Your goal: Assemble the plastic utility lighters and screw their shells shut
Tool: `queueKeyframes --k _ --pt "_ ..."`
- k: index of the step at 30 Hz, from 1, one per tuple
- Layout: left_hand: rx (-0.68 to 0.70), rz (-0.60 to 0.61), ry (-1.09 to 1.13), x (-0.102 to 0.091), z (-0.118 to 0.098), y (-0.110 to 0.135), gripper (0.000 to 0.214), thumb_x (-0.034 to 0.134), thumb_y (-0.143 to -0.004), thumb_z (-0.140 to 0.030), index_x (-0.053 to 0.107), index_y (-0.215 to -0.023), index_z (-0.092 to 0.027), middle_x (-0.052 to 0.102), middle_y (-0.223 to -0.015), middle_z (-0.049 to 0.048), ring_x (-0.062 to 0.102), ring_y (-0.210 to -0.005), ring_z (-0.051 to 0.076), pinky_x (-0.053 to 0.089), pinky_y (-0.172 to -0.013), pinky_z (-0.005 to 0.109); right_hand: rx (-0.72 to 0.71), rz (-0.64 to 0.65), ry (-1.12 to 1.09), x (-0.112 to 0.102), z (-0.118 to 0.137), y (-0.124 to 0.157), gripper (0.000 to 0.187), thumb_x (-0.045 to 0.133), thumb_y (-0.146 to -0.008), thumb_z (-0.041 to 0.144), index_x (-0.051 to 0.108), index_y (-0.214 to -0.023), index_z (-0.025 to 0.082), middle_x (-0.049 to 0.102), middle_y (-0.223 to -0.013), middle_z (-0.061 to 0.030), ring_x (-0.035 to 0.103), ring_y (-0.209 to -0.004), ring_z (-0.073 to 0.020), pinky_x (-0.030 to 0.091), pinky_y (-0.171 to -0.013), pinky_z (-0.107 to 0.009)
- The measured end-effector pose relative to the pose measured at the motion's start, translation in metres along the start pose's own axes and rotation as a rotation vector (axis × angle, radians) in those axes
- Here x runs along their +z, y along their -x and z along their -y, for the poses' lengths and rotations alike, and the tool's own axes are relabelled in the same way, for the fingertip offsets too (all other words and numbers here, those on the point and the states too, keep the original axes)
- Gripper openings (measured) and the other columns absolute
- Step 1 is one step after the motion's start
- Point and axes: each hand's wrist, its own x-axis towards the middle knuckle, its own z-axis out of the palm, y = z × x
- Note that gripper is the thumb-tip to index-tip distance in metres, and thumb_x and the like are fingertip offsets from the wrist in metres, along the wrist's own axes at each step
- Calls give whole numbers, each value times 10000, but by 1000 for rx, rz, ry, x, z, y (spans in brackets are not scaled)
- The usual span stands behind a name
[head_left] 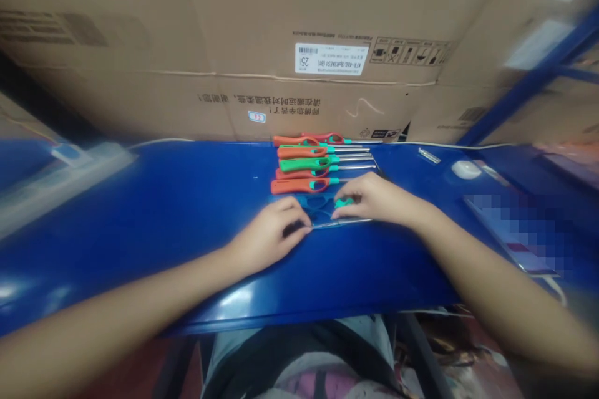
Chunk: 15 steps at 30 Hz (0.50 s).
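Observation:
Several long-nosed lighters lie in a stacked row on the blue table, with orange handles, one green handle (304,164), teal collars and metal tubes. Closest to my hands is an orange lighter (292,186). My right hand (374,196) pinches a small teal plastic piece (344,202) between thumb and fingers. In front of the row, my left hand (276,227) has its thumb and fingers curled together beside a dark blue see-through shape (318,202); what they grip is hidden. A thin metal rod (350,222) runs between the two hands.
A large cardboard box (234,31) stands as a wall behind the table (187,218). At right lie a white mouse-like object (466,169), a small metal piece (429,156) and a blurred screen-like device (519,237). A white power strip (75,168) is at left.

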Motion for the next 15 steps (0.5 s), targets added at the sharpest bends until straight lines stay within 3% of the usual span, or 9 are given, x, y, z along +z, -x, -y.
queueKeyframes --k 4,8,13,15 --pt "-39 -32 26 -1 0 -1 100 611 -942 -206 704 -920 -180 638 -939 41 611 -799 140 525 -724 270 -41 -18 39 1 -6 2 335 803 -800 448 771 -956 153 683 -863 -69 606 -707 -162 443 -648 -268" --pt "29 -2 11 -5 0 -2 119 590 -965 -229 699 -946 -184 650 -970 50 625 -907 166 530 -818 301 8 42 -22 -5 -11 7 344 780 -821 411 717 -1049 161 655 -846 -42 583 -706 -149 449 -642 -250" --pt "145 97 -45 -8 2 -1 147 557 -991 -235 693 -979 -179 659 -1013 64 615 -973 183 510 -895 333 26 97 -19 -10 -14 10 63 679 -860 217 687 -899 169 665 -851 -42 576 -713 -142 428 -637 -240" --pt "172 127 -91 -9 3 -1 145 558 -992 -236 692 -982 -182 661 -1037 63 615 -985 187 500 -906 340 -6 122 -26 -10 -13 10 52 636 -876 175 681 -851 165 672 -880 -50 580 -727 -141 423 -652 -241"
